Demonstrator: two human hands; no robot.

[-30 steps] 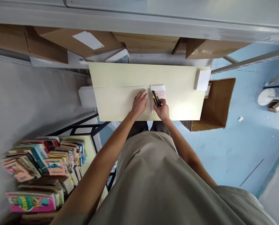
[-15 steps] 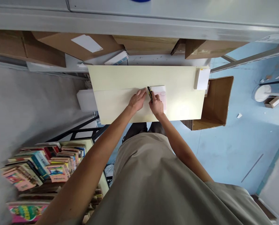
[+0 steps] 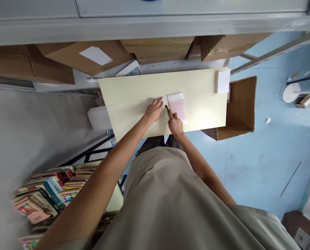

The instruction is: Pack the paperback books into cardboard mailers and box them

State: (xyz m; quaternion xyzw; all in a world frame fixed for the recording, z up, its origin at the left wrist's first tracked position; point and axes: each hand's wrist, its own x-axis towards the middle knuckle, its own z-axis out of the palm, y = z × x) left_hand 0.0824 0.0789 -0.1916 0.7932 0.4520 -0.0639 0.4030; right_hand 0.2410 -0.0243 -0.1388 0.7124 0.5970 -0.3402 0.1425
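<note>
On a pale yellow board point(image 3: 199, 83) lies a flat pink-and-white item point(image 3: 178, 108) with a small tab, perhaps a notebook or its cover. My right hand point(image 3: 175, 125) grips a black-and-yellow utility knife point(image 3: 167, 110) at the item's left edge, its tip pointing away from my body. Just left of the knife, my left hand point(image 3: 154, 110) presses flat with fingers extended, near the item's upper left side. What lies under its palm is hidden. A white box point(image 3: 222, 82) stands at the board's far right corner.
Cardboard boxes point(image 3: 157, 50) fill the shelf behind the board. An open carton point(image 3: 242, 107) sits beyond the right end. Piled books point(image 3: 48, 191) stand on a rack at lower left, and a white bin point(image 3: 99, 118) is beside the board's left end.
My right hand has drawn the knife toward my body along the item's left edge, uncovering more of the pink part. My left hand stays nearly in place. The whole view has tilted slightly.
</note>
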